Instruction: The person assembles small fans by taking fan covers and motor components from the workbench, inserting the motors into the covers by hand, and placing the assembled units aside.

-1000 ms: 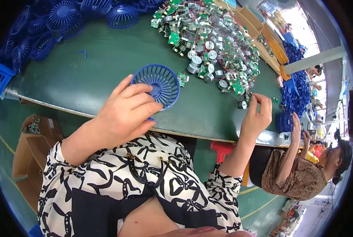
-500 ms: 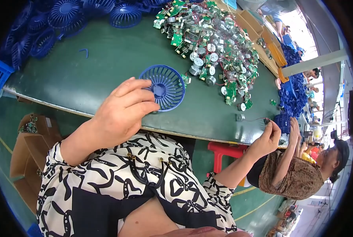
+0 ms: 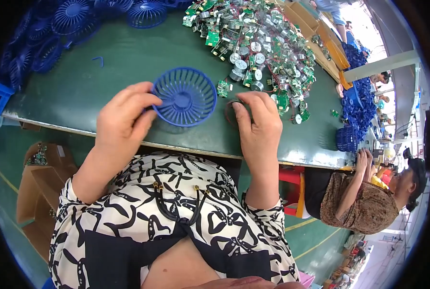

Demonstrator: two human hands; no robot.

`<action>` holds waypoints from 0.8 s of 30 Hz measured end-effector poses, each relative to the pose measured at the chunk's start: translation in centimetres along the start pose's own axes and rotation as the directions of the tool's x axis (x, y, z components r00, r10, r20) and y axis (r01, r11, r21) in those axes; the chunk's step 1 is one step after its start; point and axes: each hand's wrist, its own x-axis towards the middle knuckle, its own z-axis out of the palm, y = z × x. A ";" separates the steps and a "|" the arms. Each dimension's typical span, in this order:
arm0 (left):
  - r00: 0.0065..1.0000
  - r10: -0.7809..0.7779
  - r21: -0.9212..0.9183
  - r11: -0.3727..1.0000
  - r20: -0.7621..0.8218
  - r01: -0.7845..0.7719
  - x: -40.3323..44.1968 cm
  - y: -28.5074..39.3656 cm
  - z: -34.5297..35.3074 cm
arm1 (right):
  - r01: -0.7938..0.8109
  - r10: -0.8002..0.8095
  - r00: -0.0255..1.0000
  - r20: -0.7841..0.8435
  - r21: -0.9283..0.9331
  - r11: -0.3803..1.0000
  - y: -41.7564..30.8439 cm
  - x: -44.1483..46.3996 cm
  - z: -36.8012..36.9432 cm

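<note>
At nine o'clock on the blue slatted bowl (image 3: 182, 101), left hand (image 3: 123, 114) is pinching rim; toward three, right hand (image 3: 261, 120) is pinching a blurred wired part (image 3: 234, 103), wire wanting slack.

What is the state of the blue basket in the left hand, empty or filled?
Empty: the blue basket in the left hand shows bare slats, with nothing lying inside.

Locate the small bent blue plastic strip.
The strip lies on the green tabletop, upper left in the head view, beside the piled round blue plastic grilles.
</note>
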 end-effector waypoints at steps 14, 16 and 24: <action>0.843 0.465 -0.240 0.880 0.269 -0.409 0.7 -0.1 1.5 | -0.155 0.167 0.982 0.085 -0.128 0.980 1.7 -3.1 -3.6; 0.852 0.449 -0.224 0.890 0.268 -0.398 0.6 -0.1 1.4 | -0.157 0.172 0.980 0.099 -0.139 0.978 1.7 -3.1 -3.7; 0.850 0.432 -0.237 0.897 0.300 -0.373 0.5 -0.2 0.9 | 0.147 -0.147 0.989 0.015 -0.199 0.969 2.2 -6.2 -3.7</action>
